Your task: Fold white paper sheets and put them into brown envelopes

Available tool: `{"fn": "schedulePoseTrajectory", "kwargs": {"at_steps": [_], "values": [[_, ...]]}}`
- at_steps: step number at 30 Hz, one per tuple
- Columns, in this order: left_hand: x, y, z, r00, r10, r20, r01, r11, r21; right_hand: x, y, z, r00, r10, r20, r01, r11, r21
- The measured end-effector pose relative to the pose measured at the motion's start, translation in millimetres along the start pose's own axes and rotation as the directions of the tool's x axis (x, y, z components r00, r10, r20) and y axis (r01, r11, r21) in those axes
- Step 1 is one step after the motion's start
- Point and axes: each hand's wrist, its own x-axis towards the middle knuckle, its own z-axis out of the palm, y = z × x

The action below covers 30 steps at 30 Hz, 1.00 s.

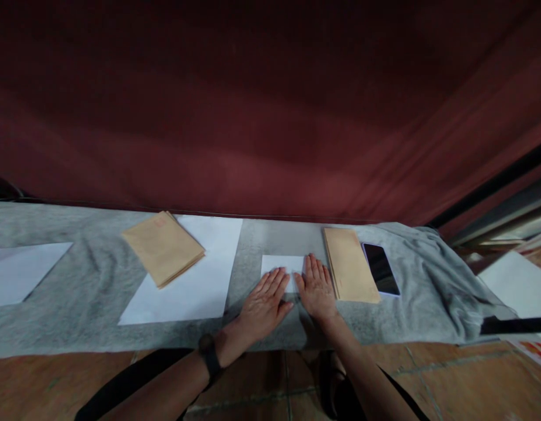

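A small white sheet of paper point(274, 263), perhaps folded, lies on the grey cloth in front of me. My left hand point(265, 301) rests flat across its lower left part, fingers stretched out and thumb apart. On its right side my right hand point(316, 286) also lies flat, palm down, with the fingers pointing away from me. Neither hand grips anything. Just right of my right hand is a stack of brown envelopes point(351, 266). Part of the paper is hidden under both hands.
Left of my hands, more brown envelopes point(162, 245) lie on large white sheets point(195, 298). Another white sheet point(24, 275) is at the far left. A phone point(381, 269) sits beside the right stack. The grey cloth point(432, 292) bunches up at right, and a dark red curtain-like surface point(270, 158) rises behind.
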Motion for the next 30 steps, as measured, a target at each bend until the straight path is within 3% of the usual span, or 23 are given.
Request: {"fn": "schedulePoseTrajectory", "kwargs": {"at_steps": [7,15,18,22,24,30], "values": [[-12,-5,-12.1,0.987,0.144,0.074,-0.14,0.989,-0.052,-1,1,2,0.999,0.014,0.043,-0.014,1.0,0.004],[-19,-1,-14.1,0.982,0.149,0.113,-0.139,0.986,-0.096,6,-1,-10,0.997,0.036,0.068,-0.046,0.988,0.15],[-17,1,-17.4,0.98,0.159,0.117,-0.142,0.98,-0.141,13,-14,-24,0.978,-0.119,0.171,0.055,0.939,0.339],[-16,6,-17.7,0.985,0.135,0.107,-0.117,0.98,-0.161,18,-36,-38,0.851,-0.426,0.305,0.208,0.809,0.55],[-17,8,-16.0,0.985,0.129,0.114,-0.111,0.982,-0.156,19,-42,-40,0.828,-0.464,0.314,0.237,0.799,0.553],[-17,11,-12.4,0.987,0.13,0.092,-0.119,0.986,-0.113,25,-39,-27,0.85,-0.415,0.325,0.262,0.867,0.424]]}}
